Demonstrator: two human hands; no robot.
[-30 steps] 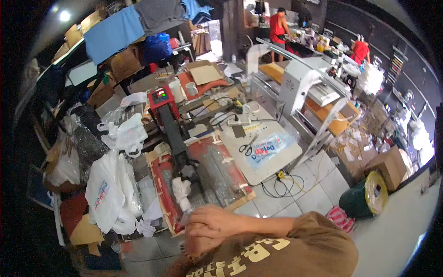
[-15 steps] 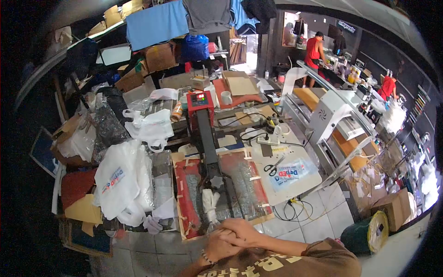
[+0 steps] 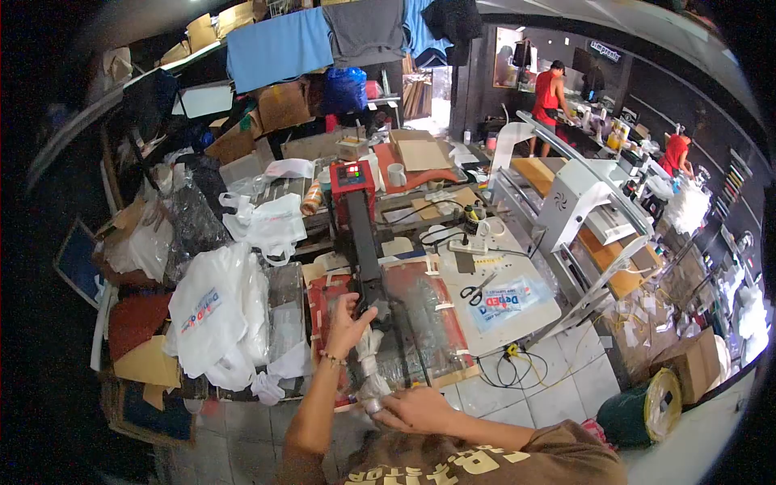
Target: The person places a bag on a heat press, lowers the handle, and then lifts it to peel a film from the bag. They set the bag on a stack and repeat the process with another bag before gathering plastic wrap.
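In front of me stands a heat press (image 3: 365, 242) with a dark arm and a red control box (image 3: 351, 175) showing lit digits. Its lever handle (image 3: 369, 360), wrapped in white cloth, points back toward my body. My right hand (image 3: 414, 411) has its fingers curled at the near end of this handle. My left hand (image 3: 346, 330), with a beaded bracelet at the wrist, is raised beside the press arm, fingers apart, thumb close to the dark knob. Under the arm, the red-edged press bed (image 3: 420, 311) is covered with a clear sheet.
Printed white bags (image 3: 214, 315) are stacked left of the press. To the right, a white board (image 3: 517, 267) carries scissors (image 3: 478, 289), a printed plastic sheet (image 3: 511, 305) and a power strip. Beyond it stands a white machine (image 3: 570, 194). Two people in red (image 3: 550, 93) work at the back right.
My clasped hands have come apart. The left has moved up and forward to the press arm; the right has reached the near end of the cloth-wrapped handle.
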